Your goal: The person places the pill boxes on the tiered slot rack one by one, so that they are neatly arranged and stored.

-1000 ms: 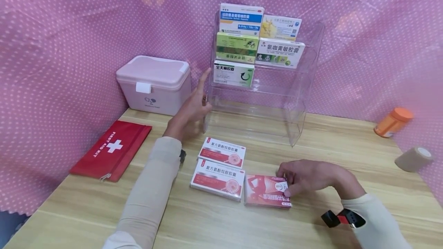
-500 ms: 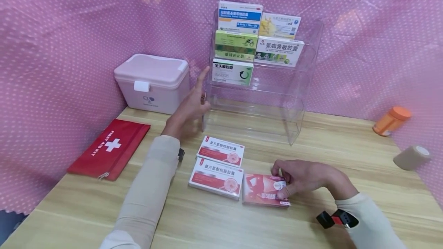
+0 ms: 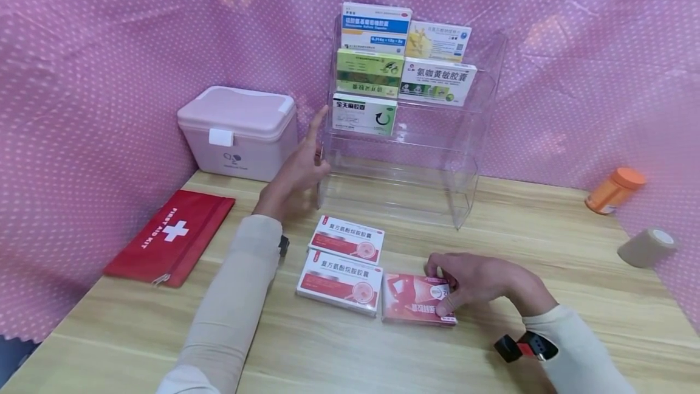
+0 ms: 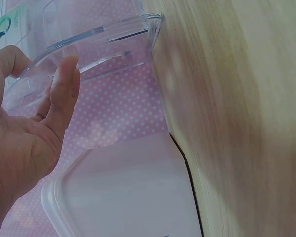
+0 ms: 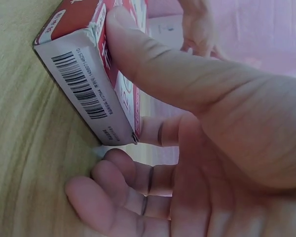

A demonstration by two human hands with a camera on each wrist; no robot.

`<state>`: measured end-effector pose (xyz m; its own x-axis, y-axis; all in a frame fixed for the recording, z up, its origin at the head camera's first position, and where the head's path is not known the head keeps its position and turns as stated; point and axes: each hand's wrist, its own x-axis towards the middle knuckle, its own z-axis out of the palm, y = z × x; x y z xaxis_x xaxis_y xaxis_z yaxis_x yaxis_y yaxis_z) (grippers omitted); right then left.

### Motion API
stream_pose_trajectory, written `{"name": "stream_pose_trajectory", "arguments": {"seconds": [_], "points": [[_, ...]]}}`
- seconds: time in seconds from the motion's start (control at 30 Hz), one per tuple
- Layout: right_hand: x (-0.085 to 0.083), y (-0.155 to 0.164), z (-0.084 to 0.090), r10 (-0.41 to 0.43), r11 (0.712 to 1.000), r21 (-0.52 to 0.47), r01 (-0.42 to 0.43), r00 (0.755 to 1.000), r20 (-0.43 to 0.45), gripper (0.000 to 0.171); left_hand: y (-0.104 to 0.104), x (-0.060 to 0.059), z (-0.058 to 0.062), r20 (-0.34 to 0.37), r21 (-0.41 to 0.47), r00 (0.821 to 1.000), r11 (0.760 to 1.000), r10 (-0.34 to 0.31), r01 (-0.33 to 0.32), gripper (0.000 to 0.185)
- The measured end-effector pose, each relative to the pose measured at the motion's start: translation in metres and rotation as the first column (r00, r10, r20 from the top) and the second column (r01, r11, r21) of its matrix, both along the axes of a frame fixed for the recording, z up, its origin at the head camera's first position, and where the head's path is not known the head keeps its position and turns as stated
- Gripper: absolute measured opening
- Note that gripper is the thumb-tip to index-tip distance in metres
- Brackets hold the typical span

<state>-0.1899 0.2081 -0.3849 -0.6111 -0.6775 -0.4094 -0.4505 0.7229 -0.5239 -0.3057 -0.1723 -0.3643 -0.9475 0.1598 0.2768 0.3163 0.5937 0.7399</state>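
A red medicine box (image 3: 407,301) lies flat on the wooden table (image 3: 492,351). My right hand (image 3: 473,277) grips its right end, with the thumb pressed on the top face and the fingers curled at the far edge. The right wrist view shows the thumb across that red medicine box (image 5: 84,74) above its barcode side. My left hand (image 3: 298,169) is open, its straight fingers against the left wall of a clear acrylic rack (image 3: 407,163). In the left wrist view the left hand (image 4: 34,128) touches the clear acrylic rack (image 4: 98,44).
Two white-and-red boxes (image 3: 348,239) (image 3: 339,281) lie left of the red one. Several medicine boxes stand on the rack's upper tiers. A pink storage case (image 3: 237,132) and a red first aid pouch (image 3: 172,236) are left. An orange bottle (image 3: 615,190) and a bandage roll (image 3: 645,247) are right.
My right hand has slid slightly left along the red box and its thumb now lies on the top face. The left hand stays against the rack.
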Motion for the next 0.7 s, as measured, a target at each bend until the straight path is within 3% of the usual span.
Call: {"name": "stream_pose_trajectory", "arguments": {"seconds": [0.7], "points": [[0.0006,-0.0016,-0.0020,-0.025,1.000,0.012,0.025,1.000,-0.004,0.051,0.0002,-0.0030,-0.0022,0.007,-0.003,1.000,1.000,0.008,-0.008,0.126]]}}
